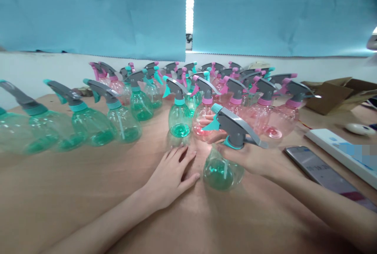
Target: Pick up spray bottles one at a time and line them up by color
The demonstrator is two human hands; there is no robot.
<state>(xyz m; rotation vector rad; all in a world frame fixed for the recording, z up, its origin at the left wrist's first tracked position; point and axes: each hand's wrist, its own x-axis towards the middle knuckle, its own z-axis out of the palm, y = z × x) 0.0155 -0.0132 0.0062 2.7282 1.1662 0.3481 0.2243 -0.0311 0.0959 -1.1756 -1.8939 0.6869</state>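
My left hand [172,171] lies flat on the wooden table with its fingers spread, holding nothing. Its fingertips point at a green spray bottle [180,118] with a teal collar and grey trigger head. Just to its right, a nearer green spray bottle [222,173] leans slightly, its teal trigger facing left. Around this bottle's neck is my right hand [240,155], partly hidden by the spray head. Some of its fingers reach out to the left behind the trigger, in front of a pink spray bottle [203,114].
Several green spray bottles [96,128] stand in a slanting row at left. Pink spray bottles [284,120] and more green ones crowd the back. On the right lie a phone [321,171], a white power strip [343,153], a white mouse [359,129] and an open cardboard box [330,94].
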